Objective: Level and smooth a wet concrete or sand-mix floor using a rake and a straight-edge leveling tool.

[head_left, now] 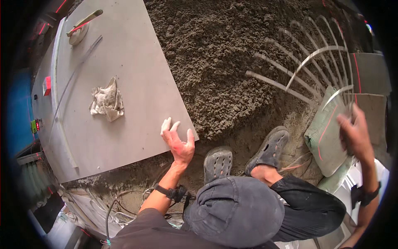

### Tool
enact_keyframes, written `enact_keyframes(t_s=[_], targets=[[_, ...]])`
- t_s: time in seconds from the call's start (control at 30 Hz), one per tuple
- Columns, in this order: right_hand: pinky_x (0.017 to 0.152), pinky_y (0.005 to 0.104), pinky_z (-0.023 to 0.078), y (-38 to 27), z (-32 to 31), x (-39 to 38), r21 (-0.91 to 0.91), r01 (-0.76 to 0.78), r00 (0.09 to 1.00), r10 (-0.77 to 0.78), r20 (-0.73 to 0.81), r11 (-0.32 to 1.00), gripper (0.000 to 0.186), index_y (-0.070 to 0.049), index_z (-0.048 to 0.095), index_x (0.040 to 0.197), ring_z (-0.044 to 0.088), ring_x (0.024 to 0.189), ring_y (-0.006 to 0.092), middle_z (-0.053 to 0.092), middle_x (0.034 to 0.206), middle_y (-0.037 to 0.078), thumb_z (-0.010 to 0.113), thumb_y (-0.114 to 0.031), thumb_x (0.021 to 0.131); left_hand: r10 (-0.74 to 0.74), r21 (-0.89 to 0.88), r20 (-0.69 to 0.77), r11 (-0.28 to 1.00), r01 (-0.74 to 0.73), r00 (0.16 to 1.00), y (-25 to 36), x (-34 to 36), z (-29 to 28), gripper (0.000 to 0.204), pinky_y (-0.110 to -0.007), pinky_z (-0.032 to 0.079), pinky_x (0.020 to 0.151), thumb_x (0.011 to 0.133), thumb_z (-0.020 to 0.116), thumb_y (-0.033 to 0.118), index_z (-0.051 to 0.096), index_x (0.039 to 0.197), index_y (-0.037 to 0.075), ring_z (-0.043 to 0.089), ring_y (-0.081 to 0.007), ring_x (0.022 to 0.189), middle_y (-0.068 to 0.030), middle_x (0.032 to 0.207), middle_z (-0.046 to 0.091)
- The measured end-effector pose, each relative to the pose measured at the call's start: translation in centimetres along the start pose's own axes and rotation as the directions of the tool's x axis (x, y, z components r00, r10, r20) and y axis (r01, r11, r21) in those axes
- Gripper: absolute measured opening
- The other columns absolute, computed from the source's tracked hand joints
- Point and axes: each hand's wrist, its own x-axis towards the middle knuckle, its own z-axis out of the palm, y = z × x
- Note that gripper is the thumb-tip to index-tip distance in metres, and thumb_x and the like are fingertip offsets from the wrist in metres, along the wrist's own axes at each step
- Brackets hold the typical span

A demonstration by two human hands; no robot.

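My left hand rests near the corner of a large light-grey panel, fingers bent and apart, their tips pale with dust. A crumpled, stained cloth lies on the panel to its left. My right hand, blurred, is raised at the right with fingers curled round something greyish that I cannot make out. It is beside a pale green bag crossed by a red laser line. Blurred pale strips fan out above that bag, over a bed of rough wet mortar.
The panel also bears a long metal straightedge, a round tool with a handle and a red block. A green laser device stands at far left. My clogged feet, grey cap and loose cables occupy the foreground. Grey slabs are at right.
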Motion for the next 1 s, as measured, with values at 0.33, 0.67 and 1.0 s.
enact_keyframes(t_s=[0.33, 0.67, 1.0], targets=[[0.034, 0.0282, 0.039, -0.2, 2.8, 7.1, 0.143, 0.11, 0.985, -0.127, 0.116, 0.984, 0.033, -0.006, 0.05, 0.097, 0.049, 0.041, 0.0109, 0.054, 0.063, 0.002, 0.072, -0.03, 0.099, 0.014, 0.206, 0.057, 0.978, -0.026, 0.998, 0.8, -0.6, 1.2, 0.025, -0.068, 0.023, 0.12, 0.078, 0.074, 0.008, 0.062, 0.1, 0.004, 0.036, -0.048, 0.142, -0.0246, 0.142, 0.047], [0.045, 0.0297, 0.045, 1.4, 16.4, 15.4, 0.351, 0.369, 0.856, -0.462, 0.232, 0.86, 0.037, -0.005, 0.053, 0.095, 0.056, 0.053, 0.0104, 0.059, 0.069, 0.003, 0.076, -0.033, 0.097, 0.245, 0.076, 0.352, 0.955, -0.288, 0.903, 3.0, 11.0, -8.1, 0.022, -0.05, 0.042, 0.111, 0.096, 0.063, 0.005, 0.061, 0.116, -0.004, 0.053, -0.0431, 0.127, -0.0238, 0.135, 0.055], [0.07, 0.0519, 0.054, 3.4, 13.7, 27.8, 0.303, 0.319, 0.883, -0.398, 0.249, 0.898, 0.04, 0.0, 0.065, 0.091, 0.071, 0.079, 0.0434, 0.07, 0.081, 0.024, 0.066, -0.04, 0.092, 0.365, 0.129, 0.752, 0.736, -0.665, 0.549, 22.7, 24.8, 15.8, 0.117, -0.054, 0.016, 0.129, 0.072, 0.088, 0.042, 0.025, 0.159, -0.005, 0.017, -0.046, 0.157, -0.0296, 0.167, 0.023]])
